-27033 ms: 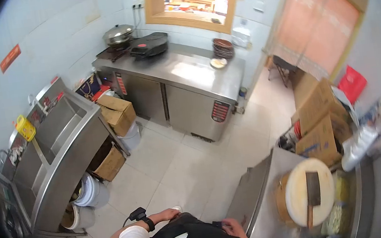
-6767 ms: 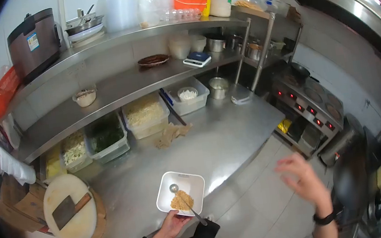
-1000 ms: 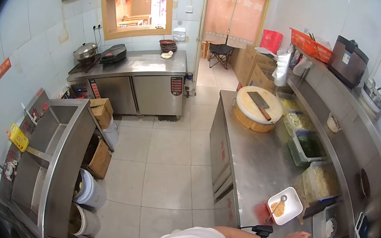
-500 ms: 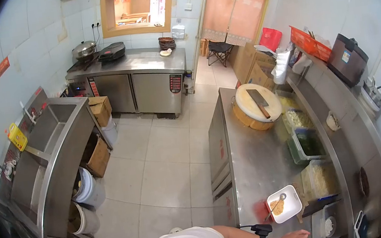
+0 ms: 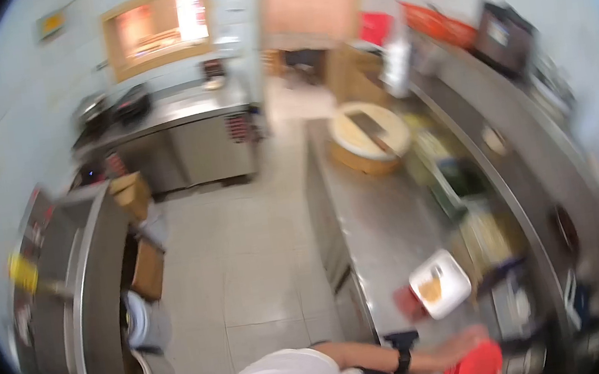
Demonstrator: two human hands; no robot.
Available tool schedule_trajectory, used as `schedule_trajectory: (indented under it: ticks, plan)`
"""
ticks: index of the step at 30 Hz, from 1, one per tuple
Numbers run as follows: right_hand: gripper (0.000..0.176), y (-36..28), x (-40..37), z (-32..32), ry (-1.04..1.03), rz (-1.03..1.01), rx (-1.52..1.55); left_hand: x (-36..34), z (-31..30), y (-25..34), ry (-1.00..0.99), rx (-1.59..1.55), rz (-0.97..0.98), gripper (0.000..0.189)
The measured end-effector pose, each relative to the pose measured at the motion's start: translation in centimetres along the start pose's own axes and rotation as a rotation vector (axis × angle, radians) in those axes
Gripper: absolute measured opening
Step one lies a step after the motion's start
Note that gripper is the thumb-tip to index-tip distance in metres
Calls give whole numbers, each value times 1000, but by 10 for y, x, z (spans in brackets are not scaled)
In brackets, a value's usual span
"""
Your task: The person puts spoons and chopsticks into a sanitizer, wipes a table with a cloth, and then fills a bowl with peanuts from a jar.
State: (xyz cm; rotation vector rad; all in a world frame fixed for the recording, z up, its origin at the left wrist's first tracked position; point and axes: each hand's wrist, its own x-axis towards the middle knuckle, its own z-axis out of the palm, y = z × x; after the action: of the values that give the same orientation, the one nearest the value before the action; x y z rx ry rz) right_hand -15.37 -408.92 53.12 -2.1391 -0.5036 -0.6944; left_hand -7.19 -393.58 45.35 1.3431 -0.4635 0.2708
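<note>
My left arm [image 5: 367, 356], in a white sleeve with a dark band and a small black device at the wrist, reaches right across the metal counter's near end. Motion blurs my left hand [image 5: 453, 350], but it appears closed around the edge of a red bowl-like container [image 5: 476, 366], partly cut off by the frame's bottom. Just beyond stands a white square tub [image 5: 452, 280] holding orange-brown crumbs [image 5: 431, 290] and a spoon. Beside that tub is a red patch, too blurred to name. My right hand is out of view.
Clear food bins [image 5: 465, 176] line the counter's right side beneath a metal shelf [image 5: 499, 183]. At the far end, a cleaver [image 5: 372, 132] lies on a round chopping block [image 5: 345, 132]. Across the tiled floor [image 5: 259, 283] are a steel sink [image 5: 80, 246], buckets and cardboard boxes.
The camera view has swung and blurred, shifting the counter left and up. More of the red container now shows, with my left hand at its edge.
</note>
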Motion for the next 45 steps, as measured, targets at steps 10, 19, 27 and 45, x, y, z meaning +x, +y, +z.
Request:
schedule_trajectory:
  ticks: [10, 19, 27, 45]
  plan:
    - [55, 57, 18, -56, 366, 460, 706, -12, -49, 47, -214, 142, -189, 58]
    - [83, 185, -125, -28, -96, 611, -631, -4, -73, 52, -572, -65, -666, 109]
    - [106, 85, -53, 11, -479, 1060, 643, -15, -77, 44, -452, -258, -763, 106]
    - [84, 54, 195, 67, -1081, 733, 126, 15, -119, 35, -64, -1431, -1052, 84]
